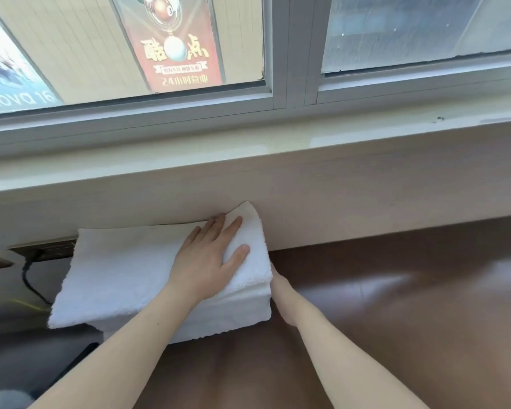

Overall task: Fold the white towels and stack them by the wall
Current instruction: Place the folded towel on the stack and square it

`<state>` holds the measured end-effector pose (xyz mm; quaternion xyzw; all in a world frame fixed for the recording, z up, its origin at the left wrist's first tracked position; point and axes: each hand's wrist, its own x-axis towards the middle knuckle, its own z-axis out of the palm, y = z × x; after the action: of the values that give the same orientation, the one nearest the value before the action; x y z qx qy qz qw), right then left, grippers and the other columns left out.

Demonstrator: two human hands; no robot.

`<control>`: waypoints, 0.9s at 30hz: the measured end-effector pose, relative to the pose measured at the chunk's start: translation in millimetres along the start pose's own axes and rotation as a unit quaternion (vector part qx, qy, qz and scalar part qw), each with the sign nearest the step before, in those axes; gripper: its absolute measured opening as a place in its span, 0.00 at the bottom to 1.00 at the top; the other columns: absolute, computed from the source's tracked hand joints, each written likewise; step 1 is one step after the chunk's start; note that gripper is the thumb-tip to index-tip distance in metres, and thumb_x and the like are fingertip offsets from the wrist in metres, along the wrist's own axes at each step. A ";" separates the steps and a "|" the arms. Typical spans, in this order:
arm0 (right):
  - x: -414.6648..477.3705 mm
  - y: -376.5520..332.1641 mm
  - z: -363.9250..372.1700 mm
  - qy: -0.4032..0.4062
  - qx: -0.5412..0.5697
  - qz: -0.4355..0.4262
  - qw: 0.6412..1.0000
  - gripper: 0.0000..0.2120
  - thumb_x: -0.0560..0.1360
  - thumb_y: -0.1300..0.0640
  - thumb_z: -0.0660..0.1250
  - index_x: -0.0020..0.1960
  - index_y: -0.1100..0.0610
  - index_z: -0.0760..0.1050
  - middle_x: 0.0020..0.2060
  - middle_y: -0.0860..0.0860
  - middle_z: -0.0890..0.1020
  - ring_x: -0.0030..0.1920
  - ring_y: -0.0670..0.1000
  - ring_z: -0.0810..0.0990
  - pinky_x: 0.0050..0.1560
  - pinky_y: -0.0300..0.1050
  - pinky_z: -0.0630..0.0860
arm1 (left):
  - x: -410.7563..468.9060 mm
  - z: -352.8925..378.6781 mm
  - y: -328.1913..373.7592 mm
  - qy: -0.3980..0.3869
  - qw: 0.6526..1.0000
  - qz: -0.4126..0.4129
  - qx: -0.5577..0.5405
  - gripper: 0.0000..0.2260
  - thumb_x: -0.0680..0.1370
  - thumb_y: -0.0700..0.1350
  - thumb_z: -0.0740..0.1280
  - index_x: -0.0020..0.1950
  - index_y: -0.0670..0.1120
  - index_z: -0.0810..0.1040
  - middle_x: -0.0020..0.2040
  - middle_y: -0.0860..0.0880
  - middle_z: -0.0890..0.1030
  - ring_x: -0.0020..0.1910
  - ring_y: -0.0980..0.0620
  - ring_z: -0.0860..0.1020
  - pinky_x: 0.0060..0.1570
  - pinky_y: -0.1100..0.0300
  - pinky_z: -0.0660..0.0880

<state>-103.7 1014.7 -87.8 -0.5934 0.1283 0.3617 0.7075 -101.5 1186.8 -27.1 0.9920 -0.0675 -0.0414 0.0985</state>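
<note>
One left hand (210, 255), one right hand (283, 299), one stack of white towels (124, 276), one table (396, 305), two posters (171, 45), one cable (27, 278), one socket strip (45, 249).

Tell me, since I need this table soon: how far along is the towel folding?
Done: folded white towels sit stacked against the wall. In hand: left hand presses the top towel flat; right hand touches the stack's side. Left: no unfolded towels are in view.

Towels (124, 270) — white nubbly terry cloth, matt; table (396, 290) — brown and glossy; wall (366, 187) pale wood-grain.
</note>
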 end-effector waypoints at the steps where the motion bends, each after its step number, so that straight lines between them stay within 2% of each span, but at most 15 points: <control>1: 0.3 -4.5 -2.2 -0.016 0.012 -0.001 1.000 0.30 0.77 0.27 0.49 0.67 0.42 0.74 0.56 0.44 0.83 0.58 0.44 0.80 0.62 0.44 0.74 | -0.3 0.1 -0.8 0.000 1.000 -0.002 0.000 0.29 0.80 0.67 0.43 0.80 0.61 0.46 0.82 0.52 0.49 0.80 0.54 0.47 0.78 0.55 0.44; 3: 1.5 -21.7 -0.4 -0.033 0.062 -0.009 0.998 0.34 0.76 0.27 0.49 0.65 0.47 0.77 0.58 0.51 0.84 0.60 0.51 0.81 0.68 0.52 0.72 | -1.7 0.4 -1.8 0.000 1.000 -0.007 -0.001 0.30 0.79 0.68 0.42 0.80 0.62 0.45 0.82 0.53 0.49 0.80 0.54 0.47 0.78 0.54 0.44; 6: 6.7 -41.3 11.2 -0.027 0.107 -0.032 0.993 0.35 0.77 0.28 0.51 0.66 0.52 0.77 0.58 0.56 0.84 0.59 0.55 0.82 0.66 0.53 0.74 | -4.2 0.9 -1.4 0.000 1.000 -0.008 0.000 0.30 0.79 0.68 0.42 0.80 0.62 0.45 0.82 0.52 0.48 0.80 0.53 0.46 0.78 0.53 0.44; 10: 7.7 -1.9 13.9 0.002 0.062 -0.012 0.998 0.29 0.77 0.30 0.56 0.66 0.49 0.76 0.57 0.52 0.84 0.58 0.53 0.83 0.67 0.56 0.74 | -7.9 0.2 -1.8 -0.001 1.000 -0.005 0.006 0.29 0.80 0.68 0.42 0.80 0.62 0.43 0.82 0.52 0.47 0.80 0.52 0.46 0.78 0.52 0.45; 12: 2.5 9.6 9.5 -0.021 0.003 -0.009 1.000 0.28 0.78 0.29 0.55 0.68 0.45 0.75 0.58 0.50 0.84 0.60 0.52 0.82 0.67 0.56 0.74 | -8.6 0.3 -2.8 -0.004 1.000 -0.009 0.007 0.30 0.79 0.69 0.41 0.80 0.62 0.43 0.82 0.52 0.47 0.80 0.51 0.46 0.78 0.51 0.44; 15: -5.5 -17.3 4.2 -0.043 0.039 -0.033 0.998 0.31 0.77 0.28 0.51 0.66 0.47 0.78 0.59 0.51 0.83 0.61 0.53 0.81 0.67 0.55 0.72 | -6.9 -0.1 -2.9 -0.002 1.000 -0.021 -0.002 0.30 0.78 0.70 0.41 0.80 0.63 0.43 0.82 0.52 0.47 0.80 0.50 0.45 0.78 0.50 0.44; 16: -13.8 -33.5 9.7 -0.032 0.057 -0.052 0.996 0.32 0.78 0.28 0.50 0.64 0.48 0.79 0.57 0.51 0.84 0.60 0.52 0.82 0.67 0.54 0.73 | -7.2 -0.3 -3.1 -0.001 1.000 -0.020 -0.006 0.30 0.78 0.70 0.41 0.80 0.63 0.43 0.82 0.51 0.47 0.80 0.50 0.45 0.78 0.50 0.43; 18: -28.7 -61.4 24.9 0.069 0.009 -0.131 0.989 0.29 0.79 0.31 0.51 0.61 0.51 0.78 0.53 0.46 0.85 0.58 0.47 0.81 0.67 0.49 0.72 | -8.7 -0.5 -3.6 -0.001 1.000 -0.018 -0.014 0.31 0.78 0.70 0.42 0.80 0.62 0.43 0.82 0.50 0.45 0.80 0.50 0.44 0.78 0.50 0.42; 19: -35.0 -71.6 34.6 0.132 -0.060 -0.192 0.971 0.26 0.81 0.35 0.53 0.60 0.54 0.76 0.52 0.43 0.83 0.58 0.45 0.79 0.67 0.45 0.69 | -9.3 -1.1 -3.8 -0.001 1.000 -0.018 -0.018 0.31 0.79 0.69 0.42 0.80 0.61 0.43 0.82 0.50 0.45 0.80 0.50 0.44 0.78 0.50 0.43; 20: -42.6 -79.2 46.4 0.189 -0.144 -0.255 0.937 0.21 0.82 0.39 0.55 0.60 0.55 0.73 0.53 0.41 0.80 0.59 0.44 0.75 0.66 0.41 0.66 | -9.0 -1.2 -3.6 0.001 1.000 -0.017 -0.020 0.31 0.79 0.68 0.42 0.81 0.59 0.43 0.82 0.50 0.45 0.80 0.49 0.44 0.78 0.49 0.43; 21: -47.6 -83.1 58.0 0.221 -0.228 -0.311 0.896 0.17 0.82 0.44 0.56 0.64 0.53 0.72 0.57 0.41 0.77 0.61 0.43 0.73 0.65 0.40 0.65 | -9.5 -2.0 -3.6 0.003 1.000 -0.014 -0.018 0.31 0.80 0.66 0.43 0.81 0.57 0.43 0.82 0.50 0.45 0.80 0.48 0.45 0.78 0.49 0.44; 23: -49.8 -83.2 79.5 0.201 -0.349 -0.368 0.838 0.17 0.83 0.49 0.58 0.70 0.52 0.69 0.63 0.42 0.73 0.64 0.41 0.69 0.65 0.37 0.63 | -10.0 -2.4 -2.7 0.006 1.000 -0.001 0.000 0.30 0.82 0.58 0.48 0.81 0.51 0.43 0.82 0.48 0.47 0.80 0.46 0.47 0.77 0.48 0.47; 24: -49.5 -80.9 88.1 0.173 -0.389 -0.368 0.826 0.19 0.83 0.48 0.56 0.71 0.52 0.67 0.65 0.42 0.72 0.66 0.40 0.67 0.66 0.36 0.62 | -10.2 -2.9 -2.9 0.008 1.000 0.004 0.010 0.31 0.81 0.55 0.51 0.81 0.49 0.44 0.82 0.47 0.49 0.80 0.45 0.48 0.77 0.47 0.48; 26: -36.2 -66.9 89.7 0.129 -0.467 -0.337 0.808 0.23 0.82 0.43 0.51 0.74 0.50 0.65 0.69 0.42 0.70 0.71 0.42 0.65 0.69 0.38 0.61 | -12.1 -4.7 -8.0 0.009 1.000 0.000 0.021 0.31 0.81 0.52 0.54 0.81 0.46 0.46 0.81 0.45 0.51 0.80 0.45 0.50 0.77 0.48 0.49; 27: -28.4 -58.6 85.8 0.130 -0.521 -0.330 0.776 0.28 0.81 0.38 0.47 0.75 0.50 0.64 0.72 0.45 0.69 0.74 0.45 0.63 0.72 0.41 0.60 | -13.9 -5.4 -14.3 0.011 1.000 -0.013 0.019 0.30 0.82 0.52 0.53 0.81 0.46 0.47 0.81 0.45 0.52 0.80 0.45 0.50 0.77 0.49 0.49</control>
<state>-106.1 1082.5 -4.1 -0.9187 -0.1929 0.0371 0.3427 -112.9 1203.7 -23.7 0.9949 -0.0538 -0.0307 0.0796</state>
